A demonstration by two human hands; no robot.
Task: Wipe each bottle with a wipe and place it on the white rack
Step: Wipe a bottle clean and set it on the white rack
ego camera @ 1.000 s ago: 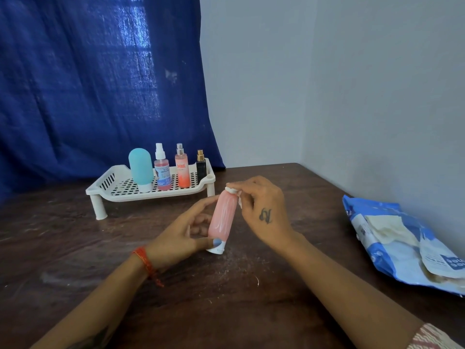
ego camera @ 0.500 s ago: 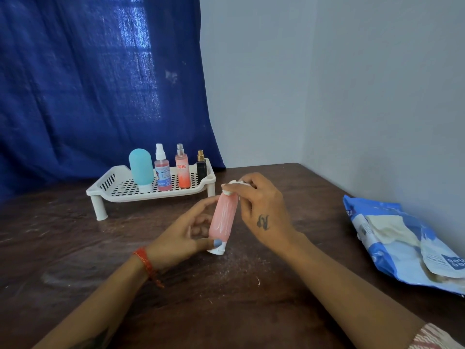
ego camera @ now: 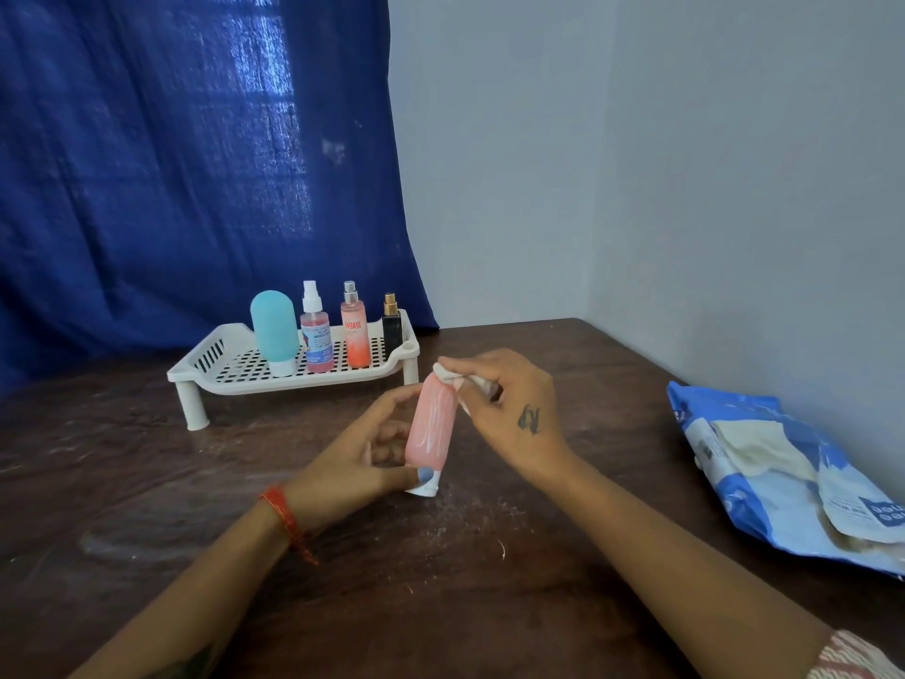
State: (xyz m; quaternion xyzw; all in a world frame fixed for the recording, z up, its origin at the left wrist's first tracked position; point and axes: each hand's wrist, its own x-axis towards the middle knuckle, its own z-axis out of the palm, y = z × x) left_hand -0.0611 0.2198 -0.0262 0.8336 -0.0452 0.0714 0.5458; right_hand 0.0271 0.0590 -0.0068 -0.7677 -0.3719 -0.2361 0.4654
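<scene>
Gripping pink bottle (ego camera: 431, 426), probably pinching wipe (ego camera: 453, 377)

**Pink bottle held, four already on the rack**

A pink bottle (ego camera: 431, 428) with a white cap at its lower end stands nearly upright, tilted slightly right, near the table's middle. A crumpled white wipe (ego camera: 453, 377) sits against its top end. Farther left, the white rack (ego camera: 220, 372) holds a teal bottle (ego camera: 274, 330), two pinkish spray bottles (ego camera: 316, 335) and a small dark bottle (ego camera: 392, 323), all upright in a row.
</scene>
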